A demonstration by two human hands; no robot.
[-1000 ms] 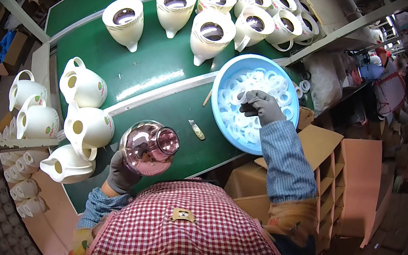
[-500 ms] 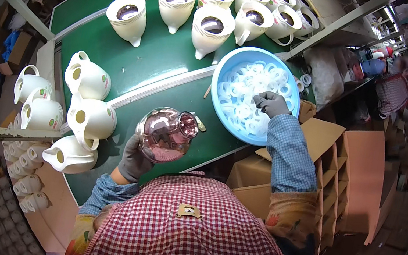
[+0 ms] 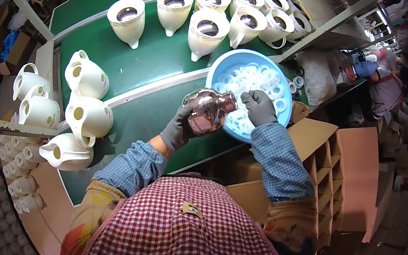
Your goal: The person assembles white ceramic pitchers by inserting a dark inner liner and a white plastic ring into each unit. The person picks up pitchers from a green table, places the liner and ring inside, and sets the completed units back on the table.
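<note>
In my left hand [image 3: 179, 127], gloved in grey, is a silvered glass flask liner [image 3: 205, 112], its neck tilted to the right. Close beside the liner's mouth is my right hand [image 3: 260, 109], also gloved, with its fingers closed. Whatever those fingers pinch is hidden. Both hands are over the near edge of a light blue basin [image 3: 215, 66], which holds a heap of translucent white rings [image 3: 259, 76]. The basin rests on the green table [image 3: 154, 113].
White jug bodies [image 3: 127, 21] with dark shiny liners stand along the back. More white jugs [image 3: 88, 119] lie at the left, near a metal frame [image 3: 2, 126]. A divided cardboard box [image 3: 324, 173] is at the right. Another person [image 3: 384, 94] is far right.
My right hand has come up out of the rings toward the liner's mouth. My left hand has brought the liner up and rightward to the basin, turning its neck toward the right hand.
</note>
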